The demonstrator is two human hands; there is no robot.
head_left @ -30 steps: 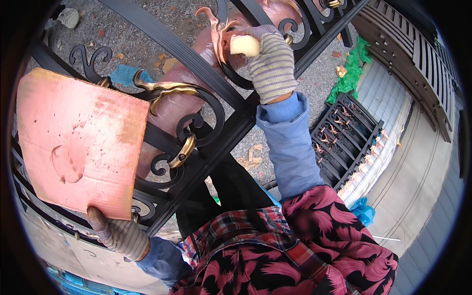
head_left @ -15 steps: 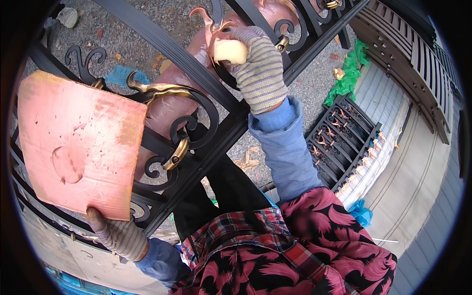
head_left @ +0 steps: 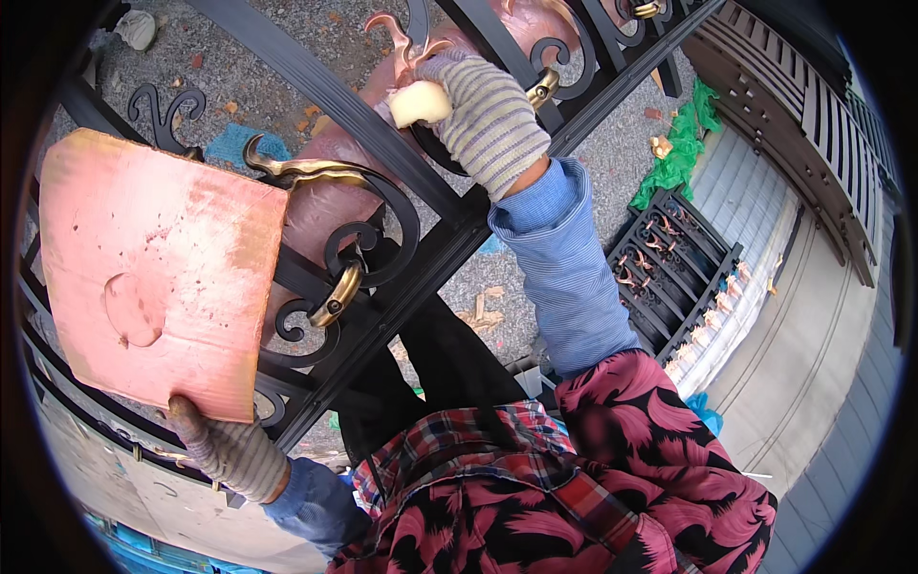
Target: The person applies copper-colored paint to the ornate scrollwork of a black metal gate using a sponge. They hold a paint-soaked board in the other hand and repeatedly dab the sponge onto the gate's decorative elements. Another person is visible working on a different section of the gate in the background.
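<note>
My left hand [head_left: 229,450], in a striped knit glove, grips the lower edge of a cardboard sheet [head_left: 158,277] coated in pinkish copper colour, its thumb on the front face. My right hand [head_left: 488,120], gloved alike, is closed round a pale yellow sponge [head_left: 421,103]. That sponge is beside a copper-coloured leaf ornament [head_left: 400,43] on a black metal railing [head_left: 382,330]; whether they touch I cannot tell. Nearer the cardboard, another scroll on the railing carries a gold-tinted leaf [head_left: 311,168] and a gold collar [head_left: 339,295].
Under the railing lies a pink, plastic-wrapped roll [head_left: 330,215] on gravel. To the right, a black panel [head_left: 674,263] with copper-coloured ornaments lies near green netting [head_left: 679,158]. A brown slatted panel [head_left: 794,124] stands at the far right. Blue scraps [head_left: 244,143] lie at the left.
My right hand has shifted slightly left with the sponge, along the ornament. My left hand and the cardboard have hardly moved.
</note>
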